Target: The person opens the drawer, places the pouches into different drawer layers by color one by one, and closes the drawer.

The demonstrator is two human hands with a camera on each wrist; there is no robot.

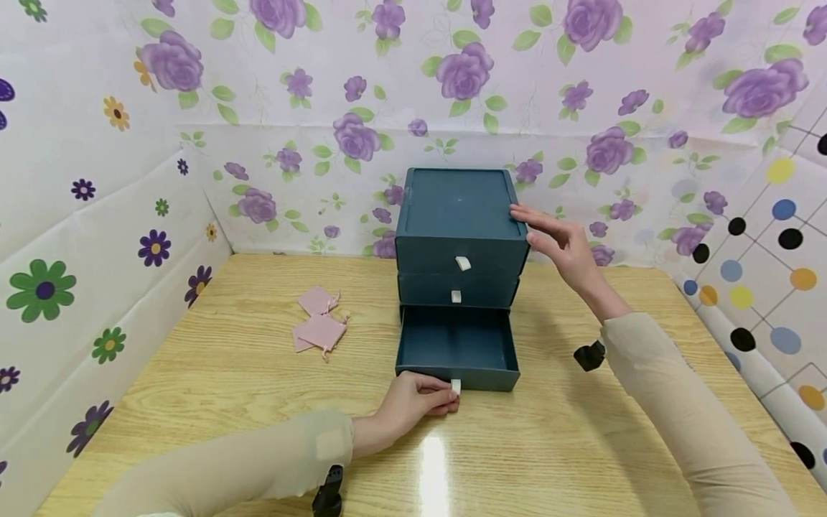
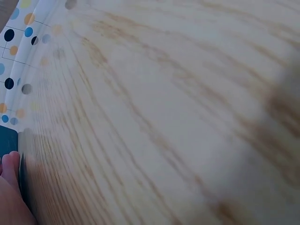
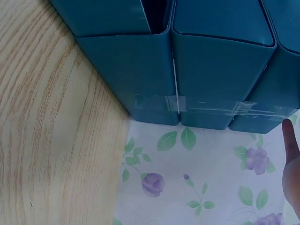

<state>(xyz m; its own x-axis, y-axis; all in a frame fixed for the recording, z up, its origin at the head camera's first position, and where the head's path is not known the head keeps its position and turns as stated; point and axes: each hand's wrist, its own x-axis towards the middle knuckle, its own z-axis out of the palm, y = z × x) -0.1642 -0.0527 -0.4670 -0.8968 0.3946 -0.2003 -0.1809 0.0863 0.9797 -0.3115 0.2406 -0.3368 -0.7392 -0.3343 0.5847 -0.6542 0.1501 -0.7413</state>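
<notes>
A dark blue three-drawer unit (image 1: 460, 201) stands on the table near the back wall. Its bottom drawer (image 1: 487, 380) is pulled out toward me, so the inner floor shows. My left hand (image 1: 410, 402) pinches the white pull tab (image 1: 456, 386) at the middle of that drawer's front. With fingers extended, my right hand (image 1: 562, 244) rests against the unit's upper right edge. The top drawer (image 1: 426, 257) and the middle drawer (image 1: 426, 289) are pushed in. In the right wrist view, clear tape (image 3: 206, 105) runs across the unit's side, and part of the right hand (image 3: 293, 176) shows.
Several pink drawstring pouches (image 1: 321, 330) lie overlapped on the wooden table (image 1: 245, 402), left of the unit. A purple-flowered cloth (image 1: 291, 179) hangs behind. Patterned cloths also border the left and right sides.
</notes>
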